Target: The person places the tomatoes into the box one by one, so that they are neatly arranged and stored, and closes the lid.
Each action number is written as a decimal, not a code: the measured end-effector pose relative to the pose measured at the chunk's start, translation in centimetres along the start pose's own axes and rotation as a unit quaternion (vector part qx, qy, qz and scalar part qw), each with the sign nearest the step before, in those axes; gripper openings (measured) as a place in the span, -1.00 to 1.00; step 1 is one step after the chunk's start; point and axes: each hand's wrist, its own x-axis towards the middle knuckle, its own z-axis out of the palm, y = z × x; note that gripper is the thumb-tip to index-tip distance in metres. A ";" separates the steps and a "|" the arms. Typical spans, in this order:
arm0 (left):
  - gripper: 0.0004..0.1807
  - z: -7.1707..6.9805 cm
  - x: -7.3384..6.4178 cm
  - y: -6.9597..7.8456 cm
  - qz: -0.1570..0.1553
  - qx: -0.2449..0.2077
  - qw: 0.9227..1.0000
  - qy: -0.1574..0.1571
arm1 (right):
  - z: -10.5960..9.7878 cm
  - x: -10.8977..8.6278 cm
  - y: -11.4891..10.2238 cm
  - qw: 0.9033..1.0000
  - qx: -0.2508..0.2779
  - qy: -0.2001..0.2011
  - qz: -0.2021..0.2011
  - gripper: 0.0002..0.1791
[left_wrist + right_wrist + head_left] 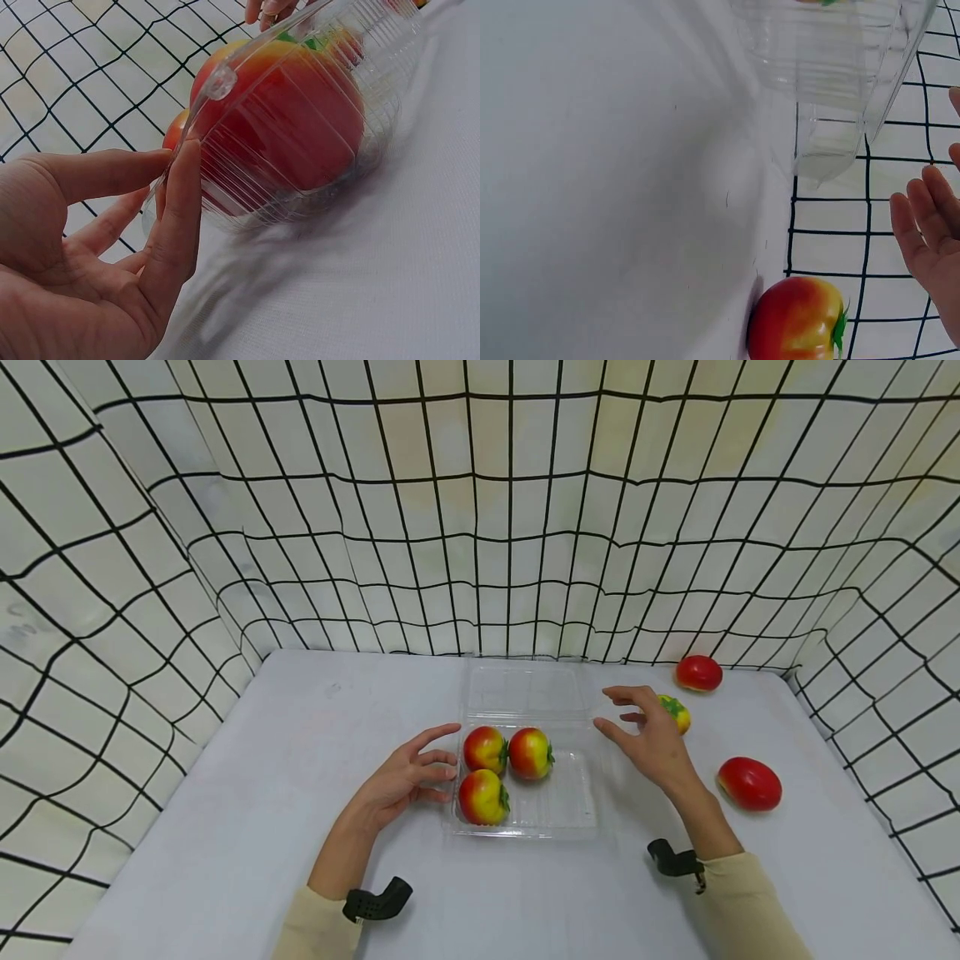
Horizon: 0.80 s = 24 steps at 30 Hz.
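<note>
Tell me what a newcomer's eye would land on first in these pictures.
Probably the three red-and-yellow fruits grouped toward the left of the clear box, whose left rim the left hand pinches. Next, likely the two bright red fruits on the white table, right of the box. Then the black net hanging behind the table.
</note>
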 end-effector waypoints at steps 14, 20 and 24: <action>-0.24 0.0 0.1 0.1 -0.001 -0.002 1.000 0.000 | -1.8 0.1 1.0 0.999 -0.042 0.028 0.003 -0.44; -0.24 0.0 0.0 0.0 -0.001 0.000 1.000 -0.001 | -2.4 0.1 1.4 0.997 -0.060 0.035 0.023 -0.42; -0.24 0.0 0.0 0.0 -0.001 0.002 1.000 0.001 | -2.7 0.2 1.8 0.997 -0.064 0.037 0.031 -0.40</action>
